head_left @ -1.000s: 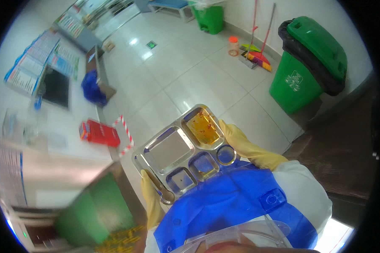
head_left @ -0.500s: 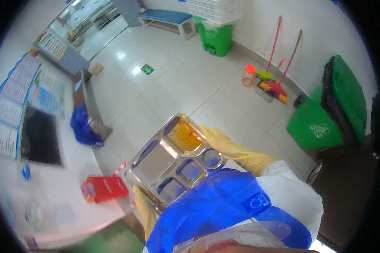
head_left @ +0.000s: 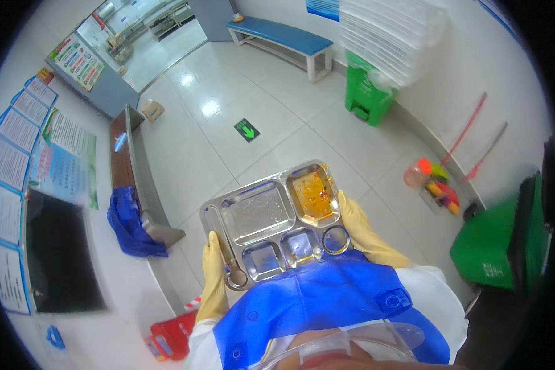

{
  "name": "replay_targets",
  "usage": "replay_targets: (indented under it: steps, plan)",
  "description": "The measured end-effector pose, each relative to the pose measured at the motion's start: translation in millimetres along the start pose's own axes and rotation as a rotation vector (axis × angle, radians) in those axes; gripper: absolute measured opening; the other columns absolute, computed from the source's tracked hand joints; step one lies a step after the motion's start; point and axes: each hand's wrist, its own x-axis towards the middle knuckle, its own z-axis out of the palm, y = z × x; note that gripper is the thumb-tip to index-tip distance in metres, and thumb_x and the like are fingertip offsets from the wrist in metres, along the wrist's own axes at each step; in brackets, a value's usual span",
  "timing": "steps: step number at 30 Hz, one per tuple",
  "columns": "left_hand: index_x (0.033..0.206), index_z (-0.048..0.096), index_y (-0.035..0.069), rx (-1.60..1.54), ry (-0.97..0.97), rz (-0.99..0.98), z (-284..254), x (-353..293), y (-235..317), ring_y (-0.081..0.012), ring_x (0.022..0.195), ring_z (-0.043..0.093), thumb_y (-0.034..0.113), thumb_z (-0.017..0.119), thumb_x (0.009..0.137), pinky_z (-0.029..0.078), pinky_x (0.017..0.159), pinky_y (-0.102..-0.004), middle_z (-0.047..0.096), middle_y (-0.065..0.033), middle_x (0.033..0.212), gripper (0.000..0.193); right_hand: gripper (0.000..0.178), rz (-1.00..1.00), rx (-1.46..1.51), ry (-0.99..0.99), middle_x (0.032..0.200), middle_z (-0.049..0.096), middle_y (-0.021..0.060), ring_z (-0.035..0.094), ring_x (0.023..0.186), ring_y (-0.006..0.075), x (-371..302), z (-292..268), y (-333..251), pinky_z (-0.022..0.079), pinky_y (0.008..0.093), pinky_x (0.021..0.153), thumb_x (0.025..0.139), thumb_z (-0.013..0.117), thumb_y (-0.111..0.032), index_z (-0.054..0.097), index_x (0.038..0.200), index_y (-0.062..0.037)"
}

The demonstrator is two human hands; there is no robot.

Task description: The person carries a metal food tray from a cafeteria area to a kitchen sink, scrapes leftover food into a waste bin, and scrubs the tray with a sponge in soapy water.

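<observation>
In yellow rubber gloves, my two hands hold a stainless-steel compartment tray (head_left: 260,216) level in front of my blue apron (head_left: 327,290). My left hand (head_left: 213,265) grips its left edge, beside a long narrow slot with a rounded end. Around the right edge closes my right hand (head_left: 357,225), its fingertips partly hidden by the rim. Orange, oily food remains (head_left: 314,194) fill the far right compartment. Bits of food lie in the small middle compartment, and the large one shows only wet specks. A round compartment sits at the near right.
A green wheeled bin (head_left: 487,246) stands at right; brooms and dustpans (head_left: 443,191) lean by the wall. Further off are a green pedal bin (head_left: 367,92), white crates (head_left: 382,37) and a blue bench (head_left: 283,36). At left are a red box (head_left: 172,336) and blue cloth (head_left: 129,222).
My view has swung to the right. The tray has turned clockwise and sits more squarely before me. Both hands keep their hold on it.
</observation>
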Motion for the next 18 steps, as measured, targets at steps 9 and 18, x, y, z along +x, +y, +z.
replay_targets:
  steps: [9, 18]
  plan:
    - [0.113, 0.066, -0.003, -0.146, 0.109, -0.003, -105.2, -7.3, -108.6, -0.0181, 0.097, 0.060, 0.058, 0.051, 0.105, 0.047, 0.086, -0.0344, 0.067, -0.0102, 0.104, 0.063, 0.075, -0.015, 0.052, -0.095, 0.103, 0.070, 0.0230, 0.063, 0.098, 0.0248, -71.1, 97.3, -45.4, 0.047, 0.0422, 0.090, 0.108, 0.037, -0.060, 0.069, 0.109, 0.0076]
    - [0.121, 0.063, -0.006, -0.019, 0.160, -0.077, -176.0, -20.6, -144.1, -0.0244, 0.104, 0.061, 0.063, 0.050, 0.103, 0.049, 0.092, -0.0382, 0.066, -0.0168, 0.113, 0.073, 0.070, -0.045, 0.265, -0.126, 0.113, 0.069, 0.0227, 0.062, 0.103, 0.0282, -120.1, 179.5, 4.4, 0.046, 0.0416, 0.095, 0.109, 0.038, -0.054, 0.067, 0.120, 0.0082]
